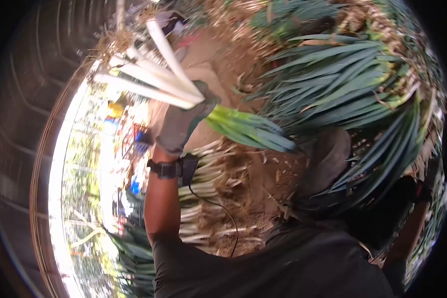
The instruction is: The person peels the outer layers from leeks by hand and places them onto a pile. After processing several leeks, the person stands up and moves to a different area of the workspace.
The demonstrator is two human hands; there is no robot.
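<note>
In the head view my left hand (186,116), in a grey work glove, is raised and closed around a bunch of green onions (154,82). Their thick white shafts fan out to the upper left, with brown roots at the ends, and the green leaves (251,129) trail to the lower right of my fist. A black band with a small device and a cable circles that wrist. Far to the right, my right hand (433,171) lies in dark shadow by the leaves; its fingers do not show well enough to read.
A large heap of green onions (337,84) covers the right side, leaves toward the middle. More onions with white shafts and roots (208,188) lie in a row below my left arm. Bare brown soil (233,64) shows between. A dark ribbed wall (20,124) curves along the left.
</note>
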